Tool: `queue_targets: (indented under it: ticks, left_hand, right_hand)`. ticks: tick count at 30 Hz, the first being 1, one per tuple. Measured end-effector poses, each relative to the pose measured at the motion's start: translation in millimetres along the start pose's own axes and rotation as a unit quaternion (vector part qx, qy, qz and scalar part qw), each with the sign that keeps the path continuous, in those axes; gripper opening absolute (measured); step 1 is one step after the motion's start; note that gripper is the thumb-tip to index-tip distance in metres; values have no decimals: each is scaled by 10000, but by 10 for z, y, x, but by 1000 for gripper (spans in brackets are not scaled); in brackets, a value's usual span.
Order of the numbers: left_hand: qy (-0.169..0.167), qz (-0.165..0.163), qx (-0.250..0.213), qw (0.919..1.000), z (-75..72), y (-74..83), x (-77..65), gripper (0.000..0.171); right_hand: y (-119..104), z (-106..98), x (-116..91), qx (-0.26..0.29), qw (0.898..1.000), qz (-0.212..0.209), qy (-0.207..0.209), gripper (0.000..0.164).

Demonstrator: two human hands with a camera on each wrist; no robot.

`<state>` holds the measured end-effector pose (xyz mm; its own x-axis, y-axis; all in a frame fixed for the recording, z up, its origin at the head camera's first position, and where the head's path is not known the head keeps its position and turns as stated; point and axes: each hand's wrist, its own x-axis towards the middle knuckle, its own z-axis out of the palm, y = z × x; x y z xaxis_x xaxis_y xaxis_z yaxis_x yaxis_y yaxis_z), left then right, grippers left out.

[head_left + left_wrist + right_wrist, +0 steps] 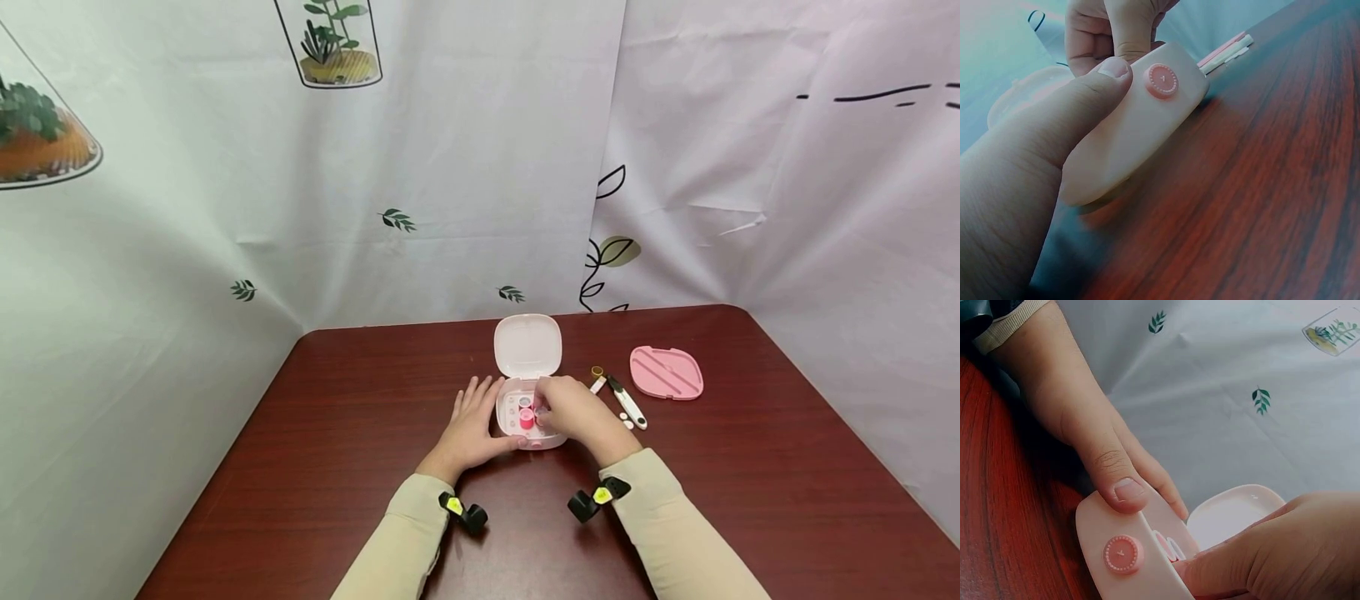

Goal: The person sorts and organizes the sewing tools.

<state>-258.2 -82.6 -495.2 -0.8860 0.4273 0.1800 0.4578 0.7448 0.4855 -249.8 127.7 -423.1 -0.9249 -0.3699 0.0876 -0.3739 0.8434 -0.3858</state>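
A pale pink sewing box [552, 440] stands open on the table, its hinged lid [528, 346] tipped back. Inside are thread spools, including a bright pink spool [527, 418] and a whitish spool [525, 402]. My left hand [471, 425] rests along the box's left side with fingers mostly straight, its thumb [1125, 494] pressing the front wall by the round pink catch [1162, 81]. From the right, my right hand [573, 410] reaches in with curled fingers, pinching a pale spool [540, 414]. Both wrist views hide its fingertips.
Right of the box lie a gold thimble [597, 371], a white strip [597, 384], a slim black-and-white tool [627, 403] and small white buttons [627, 425]. Farther right is a pink slotted tray [666, 372]. A patterned cloth [450, 167] hangs behind the table.
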Motion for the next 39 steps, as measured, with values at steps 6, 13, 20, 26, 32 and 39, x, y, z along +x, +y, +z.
queue_targets:
  ticks: [6,13,20,26,32,39]
  left_hand:
    - [39,25,-10,10000,4,-1,-6,108]
    - [75,60,-8,10000,12,-7,12,108]
    - [48,46,-50,10000,1,7,-11,108]
    - [56,21,-10,10000,-23,5,-25,109]
    - [89,43,-59,9999,-43,-3,-30,110]
    - [78,68,-81,9999,-21,5,-22,109]
  right_hand:
    - [-38,24,-3,-132,9999,66,-4,19]
    - [-59,42,-6,-503,9984,-43,263,24]
    - [-79,34,-24,-578,9980,-36,245,23]
    - [-38,-234,-28,-360,9979,285,446,22]
    - [484,-574,-23,-117,9888,569,1374,22]
    - [1358,-572,-141,-104,9709,1775,1604,51]
